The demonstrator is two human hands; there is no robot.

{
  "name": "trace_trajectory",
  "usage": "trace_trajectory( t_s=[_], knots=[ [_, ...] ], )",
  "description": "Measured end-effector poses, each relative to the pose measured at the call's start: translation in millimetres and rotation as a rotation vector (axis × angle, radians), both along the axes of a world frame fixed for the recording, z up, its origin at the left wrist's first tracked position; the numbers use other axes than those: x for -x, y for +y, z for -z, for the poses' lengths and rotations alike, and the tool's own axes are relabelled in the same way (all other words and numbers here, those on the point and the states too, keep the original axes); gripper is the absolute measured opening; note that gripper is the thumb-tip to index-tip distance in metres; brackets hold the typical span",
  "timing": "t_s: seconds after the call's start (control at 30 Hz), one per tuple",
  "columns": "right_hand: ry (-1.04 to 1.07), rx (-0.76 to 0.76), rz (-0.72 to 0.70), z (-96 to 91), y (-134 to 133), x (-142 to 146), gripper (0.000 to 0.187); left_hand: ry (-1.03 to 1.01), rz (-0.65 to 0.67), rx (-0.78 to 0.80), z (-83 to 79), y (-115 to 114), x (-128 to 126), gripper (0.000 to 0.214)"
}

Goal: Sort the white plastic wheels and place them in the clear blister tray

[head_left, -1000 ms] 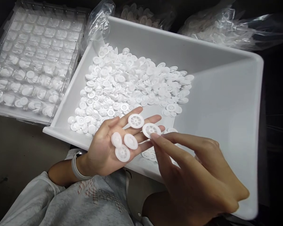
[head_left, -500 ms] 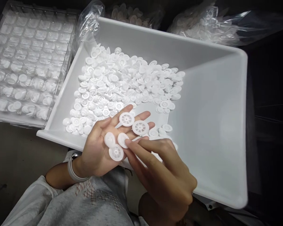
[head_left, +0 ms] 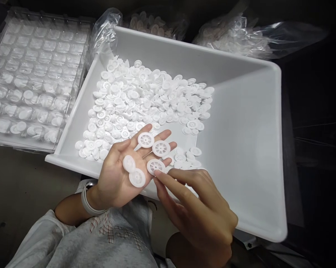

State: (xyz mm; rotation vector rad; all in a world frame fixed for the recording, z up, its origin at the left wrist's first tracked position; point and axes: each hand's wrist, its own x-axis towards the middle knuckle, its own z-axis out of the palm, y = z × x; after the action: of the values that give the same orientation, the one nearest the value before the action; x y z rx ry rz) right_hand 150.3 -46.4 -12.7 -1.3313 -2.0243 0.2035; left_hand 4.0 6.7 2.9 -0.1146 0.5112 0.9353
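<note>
My left hand point(head_left: 114, 182) is palm up with its fingers spread, and it holds several white plastic gears. One spoked gear point(head_left: 146, 140) lies across the fingertips, with another spoked gear point(head_left: 161, 148) beside it. Lower on the palm, a small gear point(head_left: 129, 163) touches a larger gear point(head_left: 137, 177). My right hand point(head_left: 198, 208) pinches the near edge of a further spoked gear point(head_left: 156, 166) between thumb and index finger, by the left hand's little finger. Behind and below both hands is a pile of similar white gears point(head_left: 145, 93) in a grey-white bin point(head_left: 240, 130).
A clear plastic tray point(head_left: 31, 143) with rows of pockets stands left of the bin; several pockets contain white pieces. Clear bags of parts lie behind the bin, one bag point(head_left: 240, 39) at the right and another point(head_left: 153, 24) at the middle.
The gear in my right hand has turned from a tilted, smooth-looking side to its spoked face and moved right, toward the left little finger. The bin has shifted slightly in view.
</note>
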Motion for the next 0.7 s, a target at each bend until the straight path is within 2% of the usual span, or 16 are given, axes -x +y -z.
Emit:
trace_trajectory(
  t_s=[0.13,0.27,0.43,0.7],
  knots=[
    [0.013,-0.038,-0.031,-4.6,0.2,12.5,0.03,-0.001,0.001,-0.019,0.9,-0.5,0.6,0.048],
    [0.048,-0.092,-0.122,-2.8,1.6,22.9,0.029,0.005,0.0,-0.014,2.7,0.2,-0.5,0.05],
    [0.033,-0.117,-0.162,-0.3,4.2,21.5,0.027,-0.026,-0.006,-0.082,5.5,-2.5,0.7,0.054],
    [0.0,-0.165,0.034,1.7,5.6,26.1,0.027,-0.049,-0.02,-0.131,5.8,-4.3,5.6,0.074]
  ],
)
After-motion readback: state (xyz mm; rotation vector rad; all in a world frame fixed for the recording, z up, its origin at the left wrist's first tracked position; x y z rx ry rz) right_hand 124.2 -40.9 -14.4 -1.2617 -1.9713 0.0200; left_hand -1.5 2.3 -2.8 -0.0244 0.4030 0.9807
